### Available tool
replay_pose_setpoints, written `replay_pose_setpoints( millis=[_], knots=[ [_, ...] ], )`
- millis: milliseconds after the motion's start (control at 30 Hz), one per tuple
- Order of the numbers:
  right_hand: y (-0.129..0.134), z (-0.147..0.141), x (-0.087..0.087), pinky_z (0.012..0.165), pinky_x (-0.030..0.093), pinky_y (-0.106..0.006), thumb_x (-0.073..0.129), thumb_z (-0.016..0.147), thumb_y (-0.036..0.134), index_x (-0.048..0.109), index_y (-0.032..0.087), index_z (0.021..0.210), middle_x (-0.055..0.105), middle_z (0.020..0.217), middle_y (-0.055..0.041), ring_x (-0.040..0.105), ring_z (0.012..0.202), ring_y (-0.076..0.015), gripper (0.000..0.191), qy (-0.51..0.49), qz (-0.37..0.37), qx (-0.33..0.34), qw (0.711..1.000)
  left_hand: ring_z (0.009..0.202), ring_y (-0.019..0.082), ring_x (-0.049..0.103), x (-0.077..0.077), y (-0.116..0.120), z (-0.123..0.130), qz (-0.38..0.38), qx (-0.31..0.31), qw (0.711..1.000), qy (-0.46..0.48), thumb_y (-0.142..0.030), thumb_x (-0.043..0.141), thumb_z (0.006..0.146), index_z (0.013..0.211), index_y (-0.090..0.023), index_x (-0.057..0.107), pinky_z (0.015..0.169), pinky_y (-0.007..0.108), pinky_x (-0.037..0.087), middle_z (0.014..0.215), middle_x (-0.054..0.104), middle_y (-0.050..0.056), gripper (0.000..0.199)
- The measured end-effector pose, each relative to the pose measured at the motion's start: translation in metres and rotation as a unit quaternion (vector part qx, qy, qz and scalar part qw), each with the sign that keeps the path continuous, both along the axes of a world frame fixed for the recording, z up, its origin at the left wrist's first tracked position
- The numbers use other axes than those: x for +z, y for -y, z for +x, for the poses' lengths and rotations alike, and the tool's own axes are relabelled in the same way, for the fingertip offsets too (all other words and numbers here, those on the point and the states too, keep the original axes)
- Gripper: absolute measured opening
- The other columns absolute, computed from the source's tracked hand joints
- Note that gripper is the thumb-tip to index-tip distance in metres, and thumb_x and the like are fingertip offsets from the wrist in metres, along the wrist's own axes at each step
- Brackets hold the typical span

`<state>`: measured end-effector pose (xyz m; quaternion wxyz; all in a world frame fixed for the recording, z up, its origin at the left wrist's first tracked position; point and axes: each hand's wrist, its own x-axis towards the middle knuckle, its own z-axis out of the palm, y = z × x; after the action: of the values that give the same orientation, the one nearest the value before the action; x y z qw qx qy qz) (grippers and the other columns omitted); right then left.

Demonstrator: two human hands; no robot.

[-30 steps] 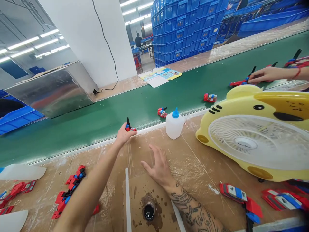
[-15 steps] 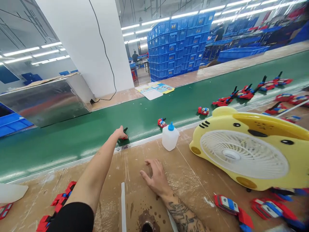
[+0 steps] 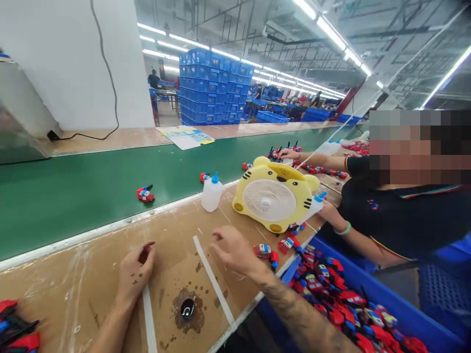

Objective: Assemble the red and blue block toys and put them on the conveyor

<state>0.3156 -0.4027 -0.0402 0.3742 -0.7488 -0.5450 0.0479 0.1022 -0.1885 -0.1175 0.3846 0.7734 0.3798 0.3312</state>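
My left hand is above the brown tabletop, fingers loosely curled, with a gap between thumb and fingers and nothing in it. My right hand hovers over the table, its fingers bent and apart, holding nothing. Beyond the hands, a red, white and blue toy with a black part lies on the green belt. Another small toy sits behind a white bottle with a blue cap. Two red and blue toys lie right of my right hand.
A yellow animal-shaped fan stands right of the bottle. At the right, a person reaches to the belt and holds a bottle. A blue bin full of toys is below. Near the front is a dark hole.
The view has swung right. My left hand has let go of the toy on the belt and drawn back over the table. The neighbouring person has come into view.
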Motion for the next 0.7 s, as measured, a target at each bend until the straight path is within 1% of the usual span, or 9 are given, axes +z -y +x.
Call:
replay_pose_setpoints(
  millis=[100, 167, 233, 300, 367, 467, 567, 633, 700],
  knots=[
    [0.058, 0.037, 0.001, 0.096, 0.045, -0.050, 0.064, 0.080, 0.030, 0.064, 0.018, 0.117, 0.065, 0.116, -0.0165, 0.060, 0.109, -0.0350, 0.038, 0.131, -0.123, -0.134, 0.975, 0.050, 0.017, 0.051, 0.008, 0.006, -0.001, -0.026, -0.022, 0.998, 0.044, -0.041, 0.063, 0.072, 0.078, -0.022, 0.071, 0.056, 0.028, 0.040, 0.050, 0.052, -0.003, 0.021],
    [0.085, 0.059, -0.012, 0.090, 0.048, -0.050, 0.063, 0.077, 0.032, 0.067, 0.017, 0.111, 0.068, 0.109, -0.0175, 0.065, 0.101, -0.0370, 0.037, 0.127, -0.226, -0.225, 0.939, 0.047, 0.016, 0.047, 0.011, 0.010, -0.001, -0.062, -0.040, 0.994, 0.083, -0.036, 0.064, 0.070, 0.075, -0.022, 0.071, 0.055, 0.027, 0.035, 0.048, 0.048, -0.004, 0.016],
    [0.098, 0.075, -0.030, 0.080, 0.052, -0.043, 0.063, 0.075, 0.034, 0.071, 0.023, 0.090, 0.073, 0.092, -0.0119, 0.069, 0.090, -0.0348, 0.020, 0.067, -0.315, -0.192, 0.927, 0.047, 0.015, 0.045, 0.011, 0.013, -0.001, -0.077, -0.051, 0.990, 0.106, -0.032, 0.064, 0.070, 0.075, -0.023, 0.072, 0.055, 0.027, 0.033, 0.047, 0.048, -0.004, 0.014],
    [0.095, 0.081, -0.044, 0.080, 0.053, -0.042, 0.064, 0.071, 0.035, 0.072, 0.025, 0.084, 0.075, 0.089, -0.0094, 0.070, 0.091, -0.0347, 0.018, 0.049, -0.305, -0.160, 0.937, 0.047, 0.015, 0.044, 0.010, 0.016, -0.003, -0.084, -0.058, 0.987, 0.123, -0.031, 0.065, 0.071, 0.075, -0.023, 0.073, 0.055, 0.026, 0.032, 0.048, 0.047, -0.004, 0.012],
    [0.077, 0.077, -0.047, 0.084, 0.053, -0.041, 0.064, 0.068, 0.037, 0.073, 0.026, 0.090, 0.076, 0.095, -0.0084, 0.070, 0.094, -0.0349, 0.026, 0.041, -0.257, -0.127, 0.957, 0.049, 0.014, 0.044, 0.008, 0.016, -0.005, -0.095, -0.068, 0.983, 0.143, -0.031, 0.066, 0.073, 0.075, -0.023, 0.073, 0.056, 0.026, 0.033, 0.049, 0.046, -0.004, 0.012],
    [0.026, 0.051, -0.030, 0.086, 0.053, -0.039, 0.064, 0.070, 0.040, 0.069, 0.024, 0.110, 0.075, 0.104, -0.0077, 0.070, 0.096, -0.0326, 0.043, 0.011, -0.198, -0.057, 0.979, 0.056, 0.015, 0.050, 0.008, 0.015, -0.007, -0.124, -0.085, 0.972, 0.179, -0.037, 0.066, 0.078, 0.090, -0.021, 0.074, 0.059, 0.026, 0.038, 0.059, 0.054, -0.002, 0.022],
    [-0.042, 0.001, -0.006, 0.091, 0.051, -0.039, 0.062, 0.077, 0.030, 0.063, 0.021, 0.122, 0.071, 0.113, -0.0093, 0.066, 0.102, -0.0293, 0.046, 0.032, -0.137, 0.058, 0.988, 0.072, 0.017, 0.061, 0.010, 0.014, -0.007, -0.163, -0.114, 0.955, 0.220, -0.041, 0.072, 0.075, 0.123, -0.021, 0.065, 0.067, 0.027, 0.047, 0.095, 0.067, 0.006, 0.053],
    [-0.087, -0.038, 0.005, 0.093, 0.049, -0.039, 0.060, 0.079, 0.017, 0.062, 0.022, 0.124, 0.068, 0.116, -0.0095, 0.062, 0.107, -0.0282, 0.045, 0.086, -0.098, 0.172, 0.976, 0.080, 0.020, 0.065, 0.010, 0.013, -0.007, -0.218, -0.137, 0.927, 0.273, -0.042, 0.080, 0.067, 0.129, -0.020, 0.061, 0.071, 0.030, 0.050, 0.110, 0.066, 0.011, 0.069],
    [-0.126, -0.069, 0.010, 0.090, 0.049, -0.038, 0.058, 0.078, 0.005, 0.063, 0.024, 0.123, 0.068, 0.110, -0.0077, 0.061, 0.104, -0.0261, 0.049, 0.122, -0.075, 0.279, 0.950, 0.081, 0.021, 0.064, 0.010, 0.010, -0.007, -0.263, -0.129, 0.898, 0.328, -0.043, 0.084, 0.063, 0.111, -0.015, 0.069, 0.073, 0.031, 0.050, 0.099, 0.068, 0.010, 0.058]
  ],
)
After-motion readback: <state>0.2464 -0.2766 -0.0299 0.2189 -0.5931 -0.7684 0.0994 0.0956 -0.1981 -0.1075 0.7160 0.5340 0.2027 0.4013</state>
